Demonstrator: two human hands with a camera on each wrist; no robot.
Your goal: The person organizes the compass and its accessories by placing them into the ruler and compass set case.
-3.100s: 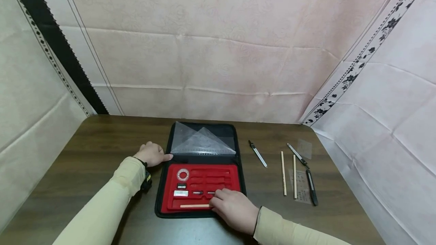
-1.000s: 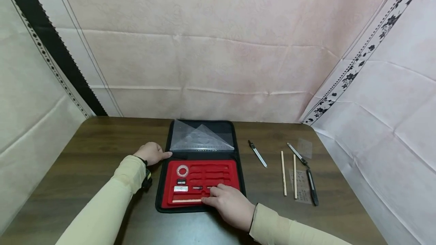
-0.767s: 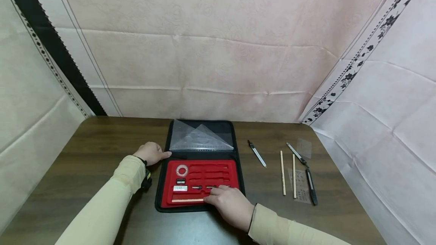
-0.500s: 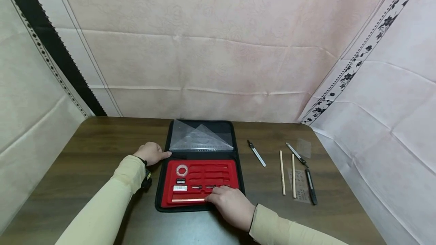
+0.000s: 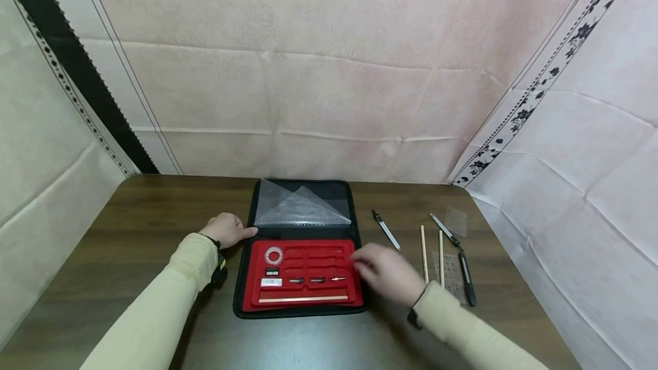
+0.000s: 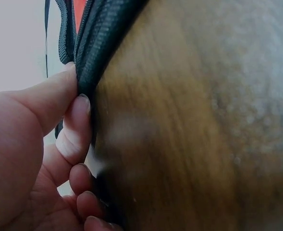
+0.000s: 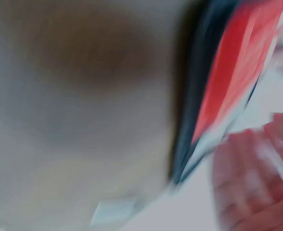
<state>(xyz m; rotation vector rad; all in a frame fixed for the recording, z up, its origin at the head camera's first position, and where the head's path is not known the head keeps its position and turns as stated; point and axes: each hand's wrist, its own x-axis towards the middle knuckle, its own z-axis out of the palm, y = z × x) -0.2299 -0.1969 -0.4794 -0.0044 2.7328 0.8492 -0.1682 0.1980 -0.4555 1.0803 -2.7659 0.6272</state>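
Note:
A black zippered case (image 5: 238, 296) lies open on the table, a red moulded tray (image 5: 319, 264) in its near half. My left hand (image 5: 226, 229) pinches the case's left edge near the fold between thumb and index finger, as the left wrist view shows. To the right of the tray is my right hand (image 5: 392, 273), blurred, its fingers loosely bent and nothing visible in them. A pale wooden stick (image 5: 303, 300) lies in the tray's front slot. The tray also holds a white ring (image 5: 273, 255), a white block (image 5: 271, 282) and several small metal parts.
Clear set squares (image 5: 303, 210) sit in the lid. Right of the case lie a silver-and-black drawing tool (image 5: 386, 230), two pale sticks (image 5: 424, 247), another silver-and-black tool (image 5: 446, 231), a black pen-like tool (image 5: 468, 278) and clear plastic pieces (image 5: 456, 221). Cloth hangs behind the table.
My right hand has left the stick in the front slot and moved right and away, uncovering the stick's right end and the small parts. The left hand keeps its place.

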